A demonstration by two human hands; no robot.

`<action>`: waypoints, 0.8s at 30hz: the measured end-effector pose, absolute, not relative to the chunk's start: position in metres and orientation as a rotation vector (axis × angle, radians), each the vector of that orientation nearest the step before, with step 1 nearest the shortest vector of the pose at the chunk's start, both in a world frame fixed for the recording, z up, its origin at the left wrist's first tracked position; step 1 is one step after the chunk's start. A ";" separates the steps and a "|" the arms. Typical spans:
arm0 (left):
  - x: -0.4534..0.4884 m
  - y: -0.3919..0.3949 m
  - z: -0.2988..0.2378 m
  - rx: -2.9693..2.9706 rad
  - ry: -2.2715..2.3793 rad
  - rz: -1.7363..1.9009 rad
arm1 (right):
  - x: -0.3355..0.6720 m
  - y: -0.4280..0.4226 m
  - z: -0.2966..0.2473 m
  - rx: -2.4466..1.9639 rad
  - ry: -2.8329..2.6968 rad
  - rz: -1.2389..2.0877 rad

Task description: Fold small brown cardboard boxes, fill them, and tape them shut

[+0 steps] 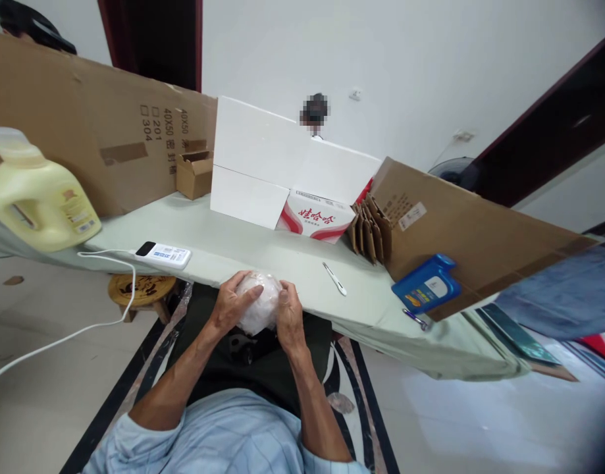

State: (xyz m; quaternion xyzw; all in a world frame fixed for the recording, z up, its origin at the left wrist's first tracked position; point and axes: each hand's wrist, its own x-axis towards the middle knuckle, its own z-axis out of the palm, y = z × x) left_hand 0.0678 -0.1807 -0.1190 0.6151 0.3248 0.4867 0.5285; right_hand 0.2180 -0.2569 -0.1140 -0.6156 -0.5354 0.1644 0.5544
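Between my two hands, just off the table's near edge and above my lap, is a rounded white bundle in shiny clear plastic wrap. What lies inside the wrap I cannot make out. My left hand grips its left side, the thumb laid across the top. On the opposite side my right hand presses against it, thumb up and fingers curled behind. A white utility knife lies on the green tablecloth, right of the bundle. Left of my hands rests a white power bank with a cable.
At the left stands a yellow detergent jug; at the right, a blue bottle and a pen. White panels, a red-and-white carton, folded cardboard, a small brown box and large cardboard sheets line the back.
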 end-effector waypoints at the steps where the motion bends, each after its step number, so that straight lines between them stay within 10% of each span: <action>1: 0.068 -0.181 -0.119 1.462 0.783 1.171 | 0.215 -0.257 -0.116 -1.452 -1.256 0.405; 24: 0.058 -0.181 -0.109 1.324 0.648 1.113 | 0.220 -0.248 -0.115 -1.457 -1.198 0.389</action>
